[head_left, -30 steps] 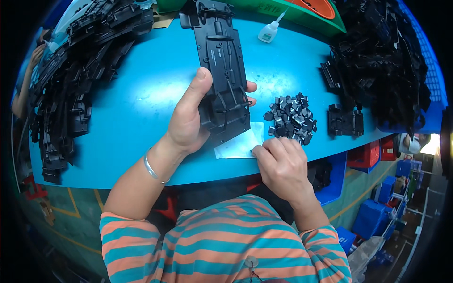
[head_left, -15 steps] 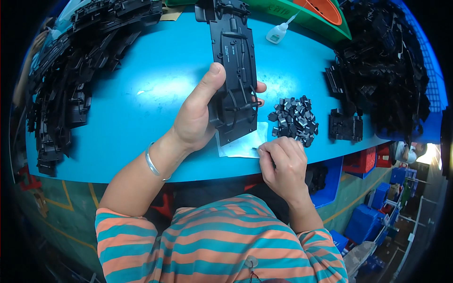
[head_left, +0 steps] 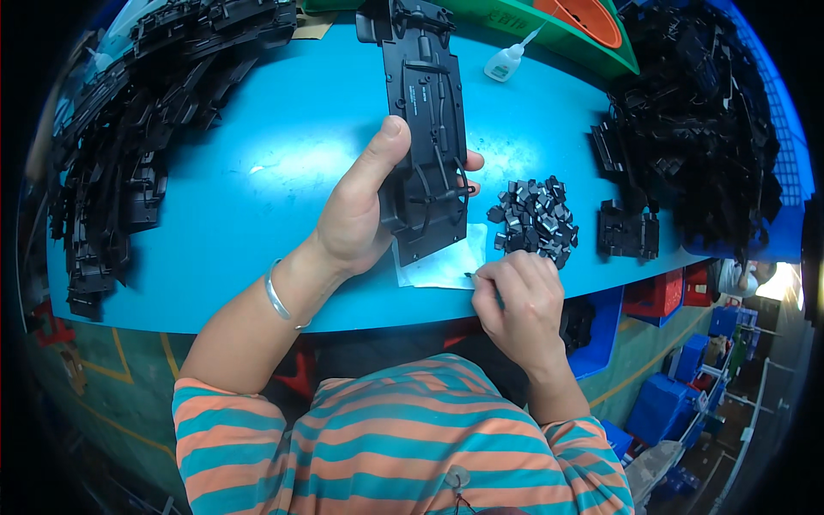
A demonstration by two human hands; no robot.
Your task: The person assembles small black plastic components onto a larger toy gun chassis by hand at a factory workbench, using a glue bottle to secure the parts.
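A long black plastic toy-car chassis (head_left: 423, 129) is gripped in my left hand (head_left: 360, 202), the thumb on its near face and fingertips showing past its right edge. It is held up above the table, its lower end over a white paper sheet (head_left: 442, 262). My right hand (head_left: 519, 300) is closed in a pinch at the sheet's right edge. A small black piece (head_left: 469, 275) sticks out from its fingertips over the paper. Just beyond this hand lies a heap of small black plastic pieces (head_left: 536, 219), some with shiny faces.
Black chassis parts (head_left: 112, 197) are stacked along the left of the blue table (head_left: 283, 215); more pile up (head_left: 712, 129) in a blue crate at right. A single black part (head_left: 629, 230) lies nearby. A small white glue bottle (head_left: 504, 62) stands before a green bin (head_left: 481, 17).
My right hand has shifted very slightly to the right, still pinching the small black piece. My left hand and the chassis have hardly moved.
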